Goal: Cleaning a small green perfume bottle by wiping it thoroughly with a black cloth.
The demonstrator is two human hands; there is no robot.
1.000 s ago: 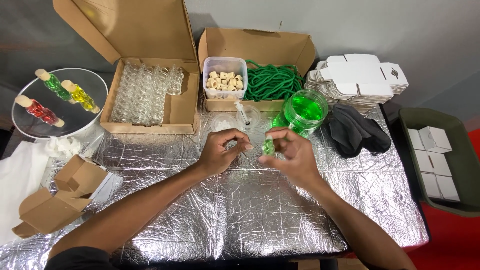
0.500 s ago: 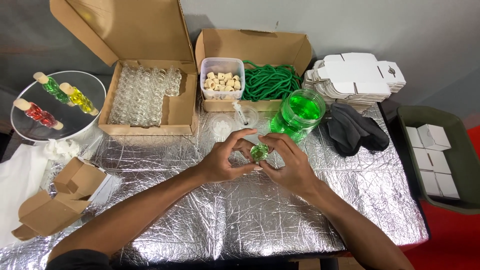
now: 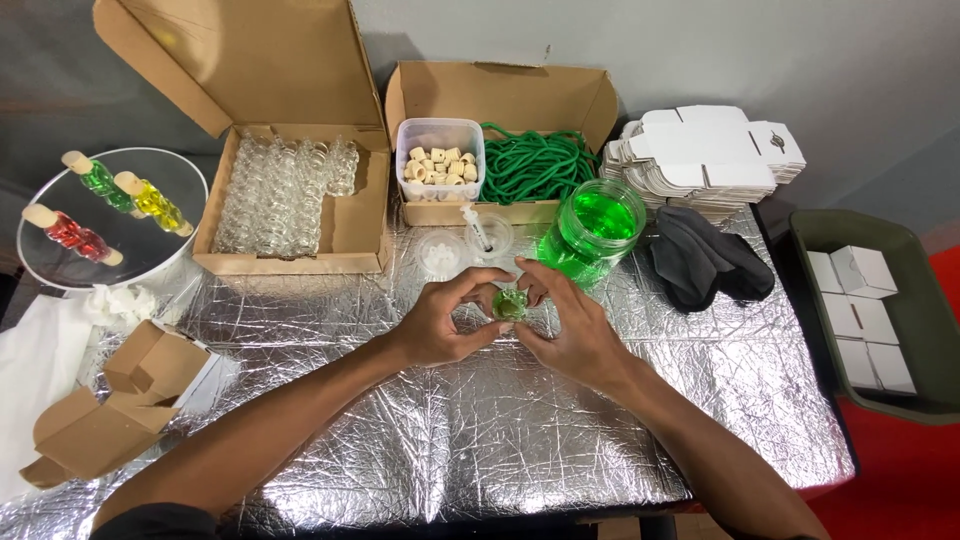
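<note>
We are holding a small glass bottle of green liquid [image 3: 508,304] between both hands, upright just above the foil-covered table [image 3: 480,430], near its middle. Our left hand [image 3: 440,325] is curling round the bottle from the left, thumb and forefinger arched over it — likely steadying it so nothing spills. Our right hand [image 3: 572,330] is pinching it from the right, fingertips at its mouth; whether a stopper is in them we cannot tell.

Just beyond the hands, an open jar of green liquid [image 3: 590,230] is standing within easy reach, and a syringe [image 3: 476,226] is resting in a small clear cup [image 3: 490,238]. Farther off, a tub of corks [image 3: 440,163] and a coil of green cord [image 3: 535,165] are sitting in one cardboard box, empty glass bottles [image 3: 275,190] in another — supplies ranged along the far edge. At the far left, three corked bottles [image 3: 100,200] are lying on a round mirror tray [image 3: 150,262].
</note>
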